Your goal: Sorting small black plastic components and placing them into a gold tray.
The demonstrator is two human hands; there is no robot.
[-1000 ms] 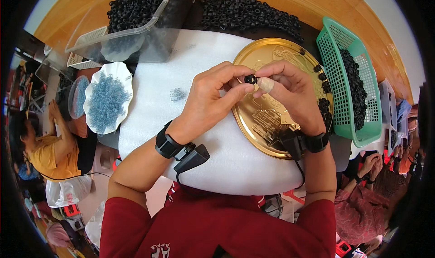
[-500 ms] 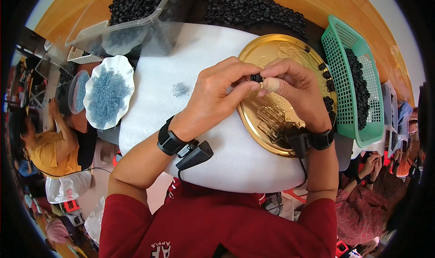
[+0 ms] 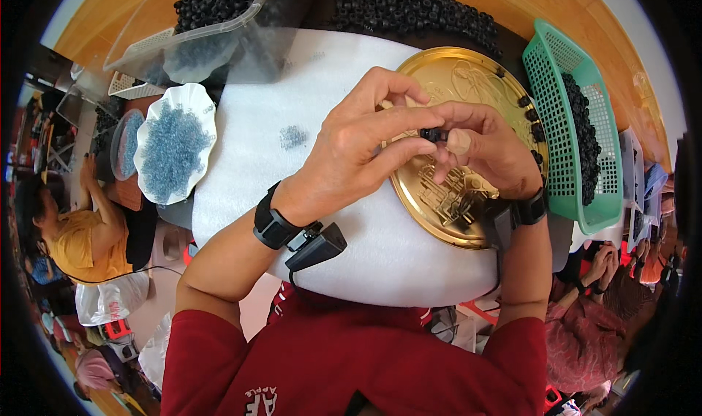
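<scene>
A small round black plastic part (image 3: 433,134) is held between the fingertips of both hands over a gold tray (image 3: 418,210). My left hand (image 3: 352,140) pinches it from the left between thumb and finger. From the other side my right hand (image 3: 499,153) closes on it, its thumb wrapped in beige tape. Thin metal pieces (image 3: 455,205) lie in the near part of the tray. Several black parts (image 3: 537,131) sit along the tray's right side. The fingers partly hide the held part.
White foam (image 3: 248,131) covers the work surface, with a little heap of tiny bluish pieces (image 3: 292,137). More fill a scalloped white dish (image 3: 213,123) at left. A clear bin (image 3: 256,58) and a green basket (image 3: 536,72) hold black parts. Black rings (image 3: 409,10) lie behind.
Both hands have shifted slightly right, and the left hand's fingers have spread more around the black part. The black part has turned and shows more between the fingertips.
</scene>
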